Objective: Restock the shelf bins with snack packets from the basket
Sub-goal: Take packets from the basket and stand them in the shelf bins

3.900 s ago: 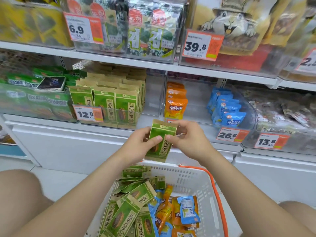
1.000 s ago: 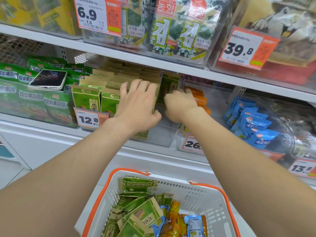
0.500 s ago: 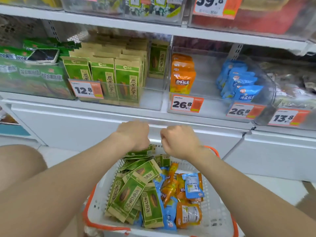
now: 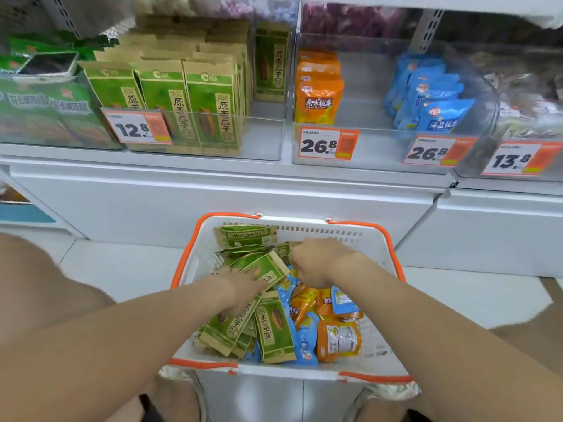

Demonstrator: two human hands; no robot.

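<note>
1. Head view, handling: Snack packets (image 4: pixel 275 325) look light and thin. The green ones seem to be stiff paper-like pouches with flat faces, so pinching one by a short edge or across its width should lift it cleanly. The orange and blue foil pouches to the right of the hands look softer and slicker, likely to slide over each other.

2. Head view, looks: the green packet (image 4: pixel 268 271) between the two hands is tilted up out of the heap, a tan-edged pouch with dark printed characters. More green packets lie below and beyond the hands, jumbled flat and overlapping.

3. Head view, hands: the left hand (image 4: pixel 236 289) lies on the heap with fingers touching the tilted green packet; I cannot tell whether it grips it yet. The right hand (image 4: pixel 316 260) is curled loosely, just beside that packet's far end, holding nothing that shows.

4. Head view, places: everything sits in the white basket (image 4: pixel 380 260) under both hands. The green shelf bin (image 4: pixel 265 135) stands well beyond the hands, up and left, with open room on its right side.
</note>
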